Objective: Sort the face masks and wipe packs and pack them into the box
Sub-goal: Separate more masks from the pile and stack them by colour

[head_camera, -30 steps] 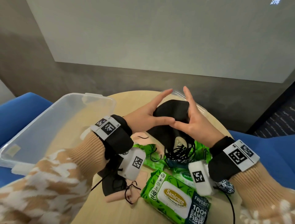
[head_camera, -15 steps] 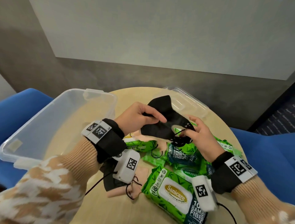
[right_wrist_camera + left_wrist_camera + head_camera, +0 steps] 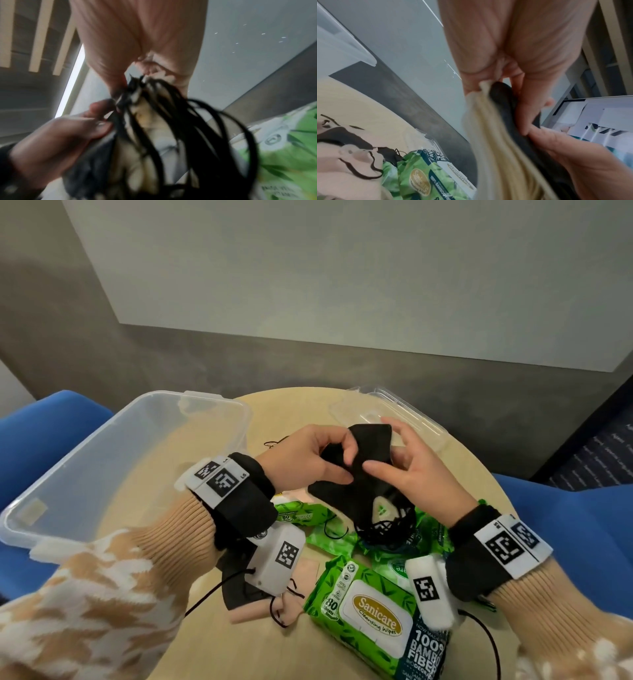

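Observation:
A stack of black face masks [image 3: 368, 453] is held upright above the middle of the round table [image 3: 291, 412]. My left hand [image 3: 337, 463] pinches its left edge with thumb and curled fingers. My right hand [image 3: 387, 453] grips the right side, thumb in front and fingers behind. Black ear loops [image 3: 383, 530] dangle below the stack. The left wrist view shows the masks' pale inner layers [image 3: 481, 111] in my left hand [image 3: 496, 81]. In the right wrist view the ear loops [image 3: 197, 135] hang from my right hand [image 3: 137, 75]. The clear box [image 3: 212, 400] stands open at the left with nothing in it.
Green wipe packs [image 3: 373, 607] lie on the near part of the table, several of them under my hands. Beige and black masks [image 3: 253, 607] lie below my left wrist. The clear lid [image 3: 411, 419] rests at the back right. Blue seats flank the table.
The mask stack went from flat between my palms to a slanted hold, and now stands upright. My right hand moved from the ear loops up onto the masks' body.

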Action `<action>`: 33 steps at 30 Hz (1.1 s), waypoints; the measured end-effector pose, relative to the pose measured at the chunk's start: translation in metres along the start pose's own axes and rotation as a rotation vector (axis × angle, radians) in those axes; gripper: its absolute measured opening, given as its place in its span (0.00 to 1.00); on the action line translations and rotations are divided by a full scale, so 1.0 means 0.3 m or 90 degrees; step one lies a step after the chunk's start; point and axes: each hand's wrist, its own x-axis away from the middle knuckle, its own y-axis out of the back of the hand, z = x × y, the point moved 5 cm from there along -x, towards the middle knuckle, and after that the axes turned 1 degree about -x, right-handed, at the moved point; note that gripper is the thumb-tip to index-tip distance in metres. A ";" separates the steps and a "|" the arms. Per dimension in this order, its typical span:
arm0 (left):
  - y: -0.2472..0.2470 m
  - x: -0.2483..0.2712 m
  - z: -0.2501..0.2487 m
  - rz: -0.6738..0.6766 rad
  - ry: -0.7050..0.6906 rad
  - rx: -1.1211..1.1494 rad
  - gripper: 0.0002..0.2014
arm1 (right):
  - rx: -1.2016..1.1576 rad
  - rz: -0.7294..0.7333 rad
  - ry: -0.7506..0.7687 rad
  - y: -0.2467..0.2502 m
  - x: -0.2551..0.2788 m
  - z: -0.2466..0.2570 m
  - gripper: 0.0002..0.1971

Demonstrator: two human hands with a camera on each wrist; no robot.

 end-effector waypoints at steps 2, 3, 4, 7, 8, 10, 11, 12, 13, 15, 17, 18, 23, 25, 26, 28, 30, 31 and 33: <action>0.014 0.007 0.011 -0.013 0.011 0.029 0.31 | -0.070 -0.035 -0.003 0.030 -0.003 -0.009 0.34; 0.017 0.011 0.016 0.001 0.021 -0.010 0.42 | -0.077 -0.045 -0.001 0.040 -0.003 -0.007 0.33; 0.015 0.014 0.025 0.030 0.034 -0.069 0.52 | -0.079 -0.048 0.001 0.044 -0.001 -0.004 0.33; -0.015 0.017 0.044 0.115 0.056 -0.237 0.65 | -0.067 -0.040 -0.008 0.031 -0.003 -0.001 0.31; -0.018 0.012 0.050 0.105 0.061 -0.278 0.64 | -0.054 -0.037 -0.009 0.025 -0.005 -0.001 0.31; -0.013 -0.004 0.057 0.063 0.066 -0.333 0.62 | -0.014 -0.020 0.002 0.017 -0.007 -0.005 0.31; -0.011 -0.009 0.057 0.053 0.066 -0.348 0.61 | 0.001 -0.007 0.005 0.016 -0.006 -0.008 0.31; -0.007 -0.012 0.054 0.056 0.066 -0.352 0.61 | 0.008 0.006 0.006 0.018 -0.003 -0.009 0.32; -0.002 -0.011 0.049 0.071 0.067 -0.340 0.61 | 0.010 0.014 0.009 0.022 0.001 -0.007 0.34; 0.014 -0.001 0.024 0.118 0.068 -0.260 0.64 | 0.001 0.007 0.025 0.036 0.005 0.006 0.36; 0.031 0.009 -0.037 0.128 0.025 -0.116 0.62 | -0.017 -0.019 0.052 0.047 0.001 0.025 0.36; 0.041 0.008 -0.066 0.103 -0.011 -0.033 0.57 | -0.030 -0.029 0.065 0.048 -0.003 0.034 0.36; 0.042 -0.005 -0.114 -0.006 -0.094 -0.024 0.18 | -0.029 -0.026 0.118 0.021 -0.020 0.060 0.39; 0.058 -0.010 -0.089 -0.061 -0.070 -0.057 0.12 | 0.004 0.004 0.084 0.018 -0.019 0.047 0.44; 0.072 -0.006 -0.078 -0.098 -0.052 -0.034 0.12 | 0.032 0.028 0.054 0.016 -0.015 0.033 0.45; 0.100 0.006 -0.060 -0.167 -0.032 0.034 0.14 | 0.098 0.052 0.008 0.015 -0.003 0.012 0.43; 0.097 0.017 -0.056 -0.163 -0.032 0.071 0.13 | 0.119 0.035 0.005 0.017 0.007 0.012 0.38; 0.085 0.022 -0.058 -0.140 -0.030 0.072 0.12 | 0.112 0.029 0.014 0.011 0.012 0.022 0.35; 0.067 0.031 -0.060 -0.105 -0.018 0.068 0.11 | 0.097 0.036 0.030 -0.005 0.014 0.038 0.33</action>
